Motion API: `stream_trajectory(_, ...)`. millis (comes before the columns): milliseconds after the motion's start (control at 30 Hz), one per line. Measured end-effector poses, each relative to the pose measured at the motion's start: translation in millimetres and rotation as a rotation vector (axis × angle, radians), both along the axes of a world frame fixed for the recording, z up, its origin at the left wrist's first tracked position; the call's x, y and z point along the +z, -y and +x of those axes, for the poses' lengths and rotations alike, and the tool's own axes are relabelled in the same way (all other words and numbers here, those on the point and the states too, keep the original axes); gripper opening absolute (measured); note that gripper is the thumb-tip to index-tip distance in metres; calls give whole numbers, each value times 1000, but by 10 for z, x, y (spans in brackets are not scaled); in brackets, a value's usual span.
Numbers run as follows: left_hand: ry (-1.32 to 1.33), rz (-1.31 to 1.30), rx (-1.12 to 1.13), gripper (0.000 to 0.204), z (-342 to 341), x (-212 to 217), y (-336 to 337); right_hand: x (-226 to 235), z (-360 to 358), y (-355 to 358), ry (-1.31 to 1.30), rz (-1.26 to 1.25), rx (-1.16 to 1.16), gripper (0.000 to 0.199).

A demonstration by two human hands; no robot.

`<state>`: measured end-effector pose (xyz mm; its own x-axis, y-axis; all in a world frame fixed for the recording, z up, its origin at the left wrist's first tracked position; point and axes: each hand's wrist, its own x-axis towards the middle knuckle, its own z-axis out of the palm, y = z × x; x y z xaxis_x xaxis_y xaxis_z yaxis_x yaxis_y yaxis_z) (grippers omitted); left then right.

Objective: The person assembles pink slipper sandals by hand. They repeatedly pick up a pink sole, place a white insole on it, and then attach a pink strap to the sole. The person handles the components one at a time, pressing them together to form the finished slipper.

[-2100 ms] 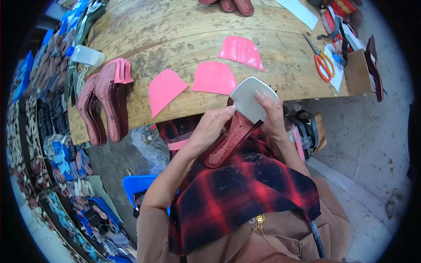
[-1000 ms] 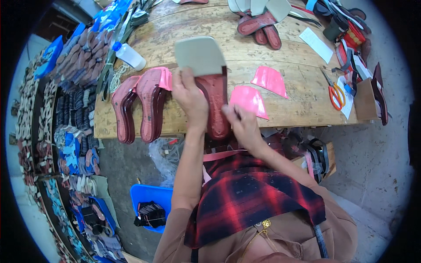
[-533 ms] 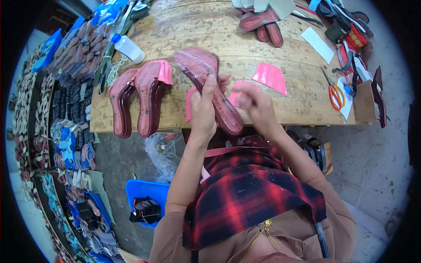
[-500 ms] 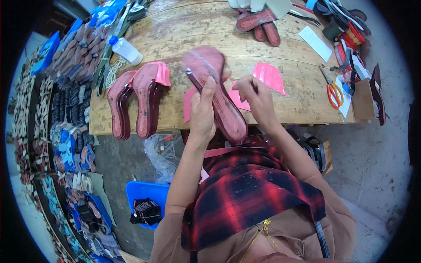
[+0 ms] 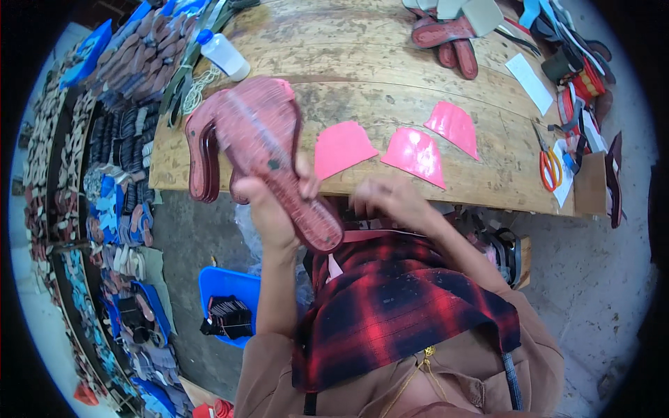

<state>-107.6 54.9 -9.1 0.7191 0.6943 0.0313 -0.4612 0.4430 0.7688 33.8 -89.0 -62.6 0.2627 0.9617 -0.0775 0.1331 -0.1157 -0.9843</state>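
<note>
My left hand (image 5: 275, 205) is closed around the narrow waist of a dark red shoe sole (image 5: 259, 132), thumb on one side and fingers on the other. The sole is tilted, its broad end over the table's left part and its heel end toward my apron. It is slightly blurred. Behind it, a stack of similar soles (image 5: 202, 164) with long curved sides hangs over the table edge, and the sole partly covers it. My right hand (image 5: 394, 202) hovers by the front edge below the pink pieces; its fingers are smeared by motion. Three flat pink pieces (image 5: 343, 148) lie on the wooden table.
Orange-handled scissors (image 5: 550, 167) rest at the right beside a small cardboard box (image 5: 591, 182). A white bottle with blue cap (image 5: 224, 54) lies at the back left. More soles (image 5: 446, 35) sit at the far side. A blue bin (image 5: 228, 285) stands on the floor.
My left hand has carried the sole left, over the stacks of soles. My right hand has moved down toward the table edge. The pink pieces behind the sole now show fully.
</note>
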Motion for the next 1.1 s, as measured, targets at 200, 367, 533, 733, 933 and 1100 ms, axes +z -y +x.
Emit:
stream_trajectory(200, -377, 317, -82, 86, -651, -227, -23, -287, 529, -580, 961, 299, 81, 29)
stream_trajectory(367, -574, 286, -506, 55, -767, -375, 66, -365, 704, -695, 1135, 330, 316, 35)
stream_trajectory(533, -661, 1428, -511, 45, -348, -508, 272, -334, 780, -805, 1102, 408, 380, 34)
stream_trajectory(733, -612, 1489, -507, 49, -78, -640, 261, -361, 795, -826, 1101, 358, 511, 28)
stream_trajectory(933, -566, 1515, -360, 45, 8, -634, 193, -340, 895, -921, 768, 277, 426, 24)
stream_trajectory(1100, -568, 1453, -376, 44, 2, -640, 190, -362, 874, -962, 817, 296, 436, 24)
